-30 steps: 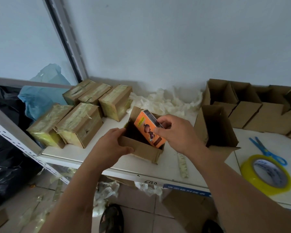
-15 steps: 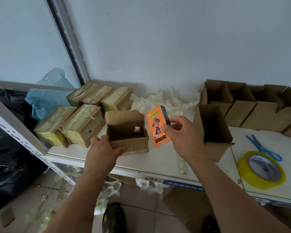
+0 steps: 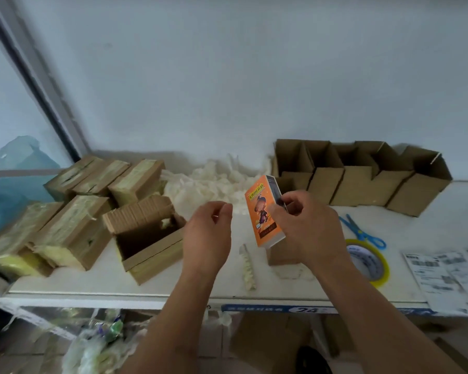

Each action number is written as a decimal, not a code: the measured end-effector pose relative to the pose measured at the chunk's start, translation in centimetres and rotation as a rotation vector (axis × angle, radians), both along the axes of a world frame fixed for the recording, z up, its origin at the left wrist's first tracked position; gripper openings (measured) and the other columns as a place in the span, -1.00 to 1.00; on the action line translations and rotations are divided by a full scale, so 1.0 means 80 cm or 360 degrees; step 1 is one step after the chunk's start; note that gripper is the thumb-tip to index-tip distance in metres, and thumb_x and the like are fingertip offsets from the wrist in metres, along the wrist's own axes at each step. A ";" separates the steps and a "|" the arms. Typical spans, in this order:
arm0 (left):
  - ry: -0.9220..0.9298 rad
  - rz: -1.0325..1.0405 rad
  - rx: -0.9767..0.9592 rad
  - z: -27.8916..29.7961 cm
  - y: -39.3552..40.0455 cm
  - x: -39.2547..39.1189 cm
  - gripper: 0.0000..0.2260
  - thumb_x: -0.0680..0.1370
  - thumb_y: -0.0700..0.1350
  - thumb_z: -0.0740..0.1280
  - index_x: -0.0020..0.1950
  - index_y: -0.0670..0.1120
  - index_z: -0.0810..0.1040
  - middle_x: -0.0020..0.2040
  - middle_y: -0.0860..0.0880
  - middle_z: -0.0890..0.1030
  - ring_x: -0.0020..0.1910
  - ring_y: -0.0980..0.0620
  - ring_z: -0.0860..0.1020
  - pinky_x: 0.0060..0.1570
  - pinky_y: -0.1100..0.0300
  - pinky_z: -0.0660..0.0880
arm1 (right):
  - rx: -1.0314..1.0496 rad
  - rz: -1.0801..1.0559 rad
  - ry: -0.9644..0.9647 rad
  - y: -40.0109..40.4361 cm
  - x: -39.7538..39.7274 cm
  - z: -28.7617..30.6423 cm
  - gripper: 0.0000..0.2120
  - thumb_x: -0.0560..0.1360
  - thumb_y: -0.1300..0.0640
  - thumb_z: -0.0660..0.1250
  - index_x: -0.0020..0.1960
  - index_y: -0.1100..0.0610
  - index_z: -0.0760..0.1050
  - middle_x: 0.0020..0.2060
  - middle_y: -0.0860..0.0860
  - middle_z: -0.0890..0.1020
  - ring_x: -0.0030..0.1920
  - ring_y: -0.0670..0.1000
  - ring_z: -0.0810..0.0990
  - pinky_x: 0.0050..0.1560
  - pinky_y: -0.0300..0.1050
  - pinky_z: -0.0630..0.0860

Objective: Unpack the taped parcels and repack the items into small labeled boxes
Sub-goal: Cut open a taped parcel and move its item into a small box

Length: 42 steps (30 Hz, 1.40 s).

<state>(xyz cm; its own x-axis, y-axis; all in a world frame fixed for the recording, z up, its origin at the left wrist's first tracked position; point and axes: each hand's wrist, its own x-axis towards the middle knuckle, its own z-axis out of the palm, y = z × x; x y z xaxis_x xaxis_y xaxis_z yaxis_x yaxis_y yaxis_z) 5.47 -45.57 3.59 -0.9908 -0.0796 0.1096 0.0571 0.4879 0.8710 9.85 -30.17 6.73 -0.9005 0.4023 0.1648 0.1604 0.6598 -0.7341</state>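
Since a moment ago the left hand (image 3: pixel 208 233) has let go of the opened corrugated parcel (image 3: pixel 146 238), its grip loosely curled and empty, while the right hand (image 3: pixel 305 228) pinches the glossy orange carton (image 3: pixel 262 211) upright above the white table (image 3: pixel 430 228)

both forearms bare to the elbow, no sleeves, left hand (image 3: pixel 208 233) and right hand (image 3: pixel 308 228) without gloves, rings or watch.

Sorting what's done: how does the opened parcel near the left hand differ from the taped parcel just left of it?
The opened parcel has its flap up and a dark, mostly empty inside; the taped parcel is closed. The opened parcel shows bare cardboard; the taped parcel is wrapped in yellowish tape. Both are small brown cardboard boxes on the white table.
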 end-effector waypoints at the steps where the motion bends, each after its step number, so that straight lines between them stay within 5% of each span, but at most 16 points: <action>1: -0.0050 -0.0004 0.0055 -0.002 0.012 -0.003 -0.77 0.64 0.06 0.24 0.19 0.02 0.59 -0.04 0.18 0.58 -0.14 0.30 0.47 -0.11 0.25 0.40 | -0.0008 -0.0030 0.0010 0.010 0.001 0.003 -0.76 0.54 -0.06 0.33 0.17 0.00 0.52 0.02 -0.04 0.63 -0.10 -0.08 0.61 -0.18 -0.25 0.54; 10: -0.0452 -0.0200 0.0288 -0.028 0.082 -0.026 -0.59 0.62 0.23 0.17 0.31 0.01 0.50 0.10 0.11 0.58 0.08 0.10 0.53 0.06 0.12 0.48 | 0.0002 -0.0152 0.0031 0.064 -0.014 -0.003 -0.71 0.58 -0.10 0.27 0.23 0.00 0.49 0.07 -0.05 0.61 -0.10 -0.11 0.60 -0.33 -0.41 0.42; 15: -0.0503 -0.0240 0.0195 -0.038 0.098 -0.032 -0.57 0.59 0.22 0.24 0.31 -0.03 0.51 0.15 0.03 0.61 0.07 0.07 0.58 -0.08 0.18 0.51 | 0.0181 -0.0145 -0.0045 0.070 -0.030 -0.024 -0.71 0.55 -0.15 0.29 0.20 -0.04 0.47 0.06 -0.03 0.56 -0.03 -0.06 0.57 -0.08 -0.16 0.58; 19: -0.0496 -0.0248 0.0319 -0.047 0.099 -0.028 -0.79 0.61 0.11 0.26 0.08 0.03 0.60 -0.07 0.09 0.68 -0.08 0.11 0.65 -0.02 0.03 0.63 | 0.0323 -0.0139 -0.0169 0.068 -0.038 -0.040 -0.81 0.54 -0.19 0.27 0.04 -0.10 0.40 -0.01 -0.08 0.53 -0.10 -0.10 0.52 -0.15 -0.25 0.48; 25: -0.0433 -0.0243 0.0254 -0.043 0.099 -0.019 -0.85 0.63 -0.01 0.25 -0.05 0.06 0.61 -0.17 0.09 0.66 -0.20 0.09 0.65 -0.16 0.10 0.66 | 0.0764 -0.0246 -0.0185 0.055 -0.037 -0.049 -0.80 0.55 -0.25 0.20 -0.07 -0.14 0.34 -0.12 -0.15 0.49 0.04 -0.06 0.46 0.32 -0.01 0.25; 37: -0.0567 -0.0136 0.0353 -0.047 0.088 -0.011 -0.82 0.63 -0.08 0.26 -0.11 0.02 0.61 -0.11 -0.04 0.65 -0.12 -0.03 0.64 -0.14 0.04 0.66 | 0.0865 -0.0230 -0.0440 0.033 -0.053 -0.061 -0.75 0.56 -0.22 0.19 0.03 -0.10 0.53 0.06 -0.09 0.58 0.24 0.01 0.44 0.45 0.12 0.02; 42: -0.0653 -0.0083 0.0502 -0.045 0.077 -0.016 -0.84 0.63 -0.13 0.26 -0.04 -0.09 0.62 -0.17 -0.08 0.67 -0.22 -0.04 0.68 -0.13 0.05 0.66 | 0.0957 -0.0199 -0.0404 0.032 -0.050 -0.070 -0.82 0.57 -0.10 0.21 0.06 -0.08 0.54 0.13 -0.03 0.51 0.25 0.05 0.40 0.44 0.12 0.12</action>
<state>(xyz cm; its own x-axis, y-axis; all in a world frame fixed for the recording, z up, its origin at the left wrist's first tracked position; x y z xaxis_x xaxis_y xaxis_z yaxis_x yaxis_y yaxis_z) 4.19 -39.43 -0.03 -0.9507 0.0046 -0.3100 -0.3026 0.2038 0.9311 5.87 -27.58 1.12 -0.8934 0.4108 0.1820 0.3821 0.9077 -0.1732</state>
